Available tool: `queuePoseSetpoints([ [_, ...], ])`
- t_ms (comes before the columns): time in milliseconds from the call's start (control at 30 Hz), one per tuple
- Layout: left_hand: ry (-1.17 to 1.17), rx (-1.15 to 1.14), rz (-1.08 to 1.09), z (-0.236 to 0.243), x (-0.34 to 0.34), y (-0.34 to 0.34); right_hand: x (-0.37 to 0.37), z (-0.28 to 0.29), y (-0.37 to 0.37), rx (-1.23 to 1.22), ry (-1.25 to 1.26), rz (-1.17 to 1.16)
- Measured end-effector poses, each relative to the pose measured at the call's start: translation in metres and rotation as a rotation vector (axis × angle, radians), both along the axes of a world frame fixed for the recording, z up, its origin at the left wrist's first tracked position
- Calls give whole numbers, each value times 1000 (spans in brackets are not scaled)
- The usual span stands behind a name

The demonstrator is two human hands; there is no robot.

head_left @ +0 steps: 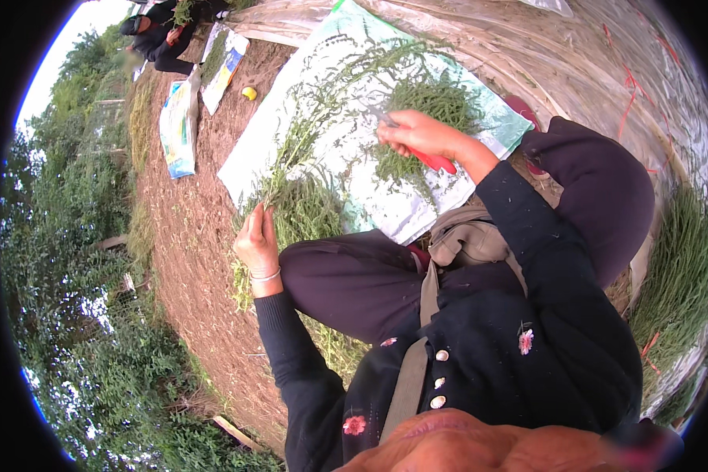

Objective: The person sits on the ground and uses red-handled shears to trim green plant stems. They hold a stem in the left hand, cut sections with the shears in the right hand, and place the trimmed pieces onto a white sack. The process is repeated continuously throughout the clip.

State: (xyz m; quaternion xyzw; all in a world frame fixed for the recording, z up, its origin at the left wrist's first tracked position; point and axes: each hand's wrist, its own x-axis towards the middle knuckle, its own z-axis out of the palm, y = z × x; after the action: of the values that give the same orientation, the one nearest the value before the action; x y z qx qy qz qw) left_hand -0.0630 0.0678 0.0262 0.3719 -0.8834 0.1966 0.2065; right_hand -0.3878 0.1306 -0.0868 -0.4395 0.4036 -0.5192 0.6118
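Between the closed fingertips of my left hand point(258, 242) is the stem end of a long, feathery green sprig point(295, 145), which reaches up and away over a white sheet point(397, 220). My right hand point(423, 135) is wrapped round red-handled pruning shears point(436, 162); their grey blades point left, toward the middle of the sheet, apart from the sprig. Cut greenery lies in a pile point(440, 101) behind and below my right hand. Another heap of greenery point(311, 206) sits at the near left of the sheet, beside my left hand and knee.
A strap bag point(472, 236) rests in my lap. At far left, a person point(165, 39) sits holding greenery near flattened printed sacks point(179, 130) and a yellow object point(249, 93). Clear plastic film point(582, 71) spreads behind the sheet; tall grass point(672, 275) stands at right.
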Motion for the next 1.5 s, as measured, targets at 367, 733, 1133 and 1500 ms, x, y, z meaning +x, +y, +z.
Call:
queuePoseSetpoints([
  [367,-27,-38,2,1,-1,2,31,29,11,25,14,219],
  [733,-83,-61,-60,2,-7,2,44,25,13,-39,102,70],
  [1133,-255,-149,-54,16,7,8,-10,45,-29,161,30,141],
  [1500,-389,-121,-177,31,11,14,-33,52,-46,273,244,306],
])
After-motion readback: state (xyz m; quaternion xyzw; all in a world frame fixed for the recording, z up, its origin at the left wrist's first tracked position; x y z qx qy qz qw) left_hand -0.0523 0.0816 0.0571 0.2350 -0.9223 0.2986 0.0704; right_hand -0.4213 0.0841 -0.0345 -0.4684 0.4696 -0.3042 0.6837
